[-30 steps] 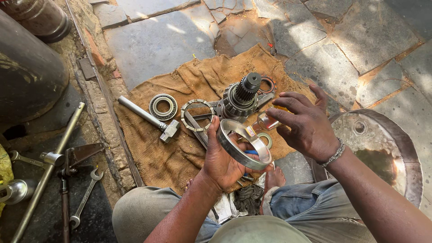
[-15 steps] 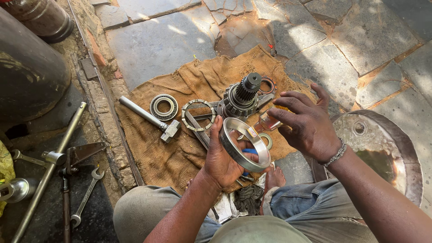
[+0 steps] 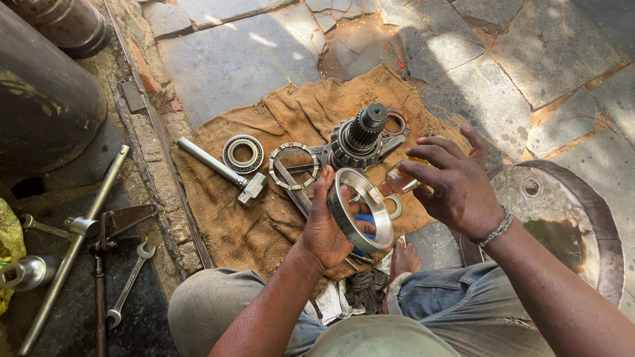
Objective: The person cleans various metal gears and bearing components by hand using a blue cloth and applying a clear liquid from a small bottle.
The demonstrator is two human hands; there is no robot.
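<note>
Tilted more upright than a moment ago, the steel ring [image 3: 360, 210] sits gripped in the left hand [image 3: 331, 228], just below the gear shaft [image 3: 357, 140]; right hand [image 3: 456, 188], fingers curled, holds a small bottle [image 3: 399, 178] right of it; all above burlap [image 3: 264, 218].

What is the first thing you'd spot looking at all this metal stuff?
The wide shiny steel ring, tilted in the left hand at the middle. Just behind it, a greasy toothed gear shaft stands upright on the brown burlap cloth. The right hand hovers beside the ring, pinching a small clear bottle.
</note>
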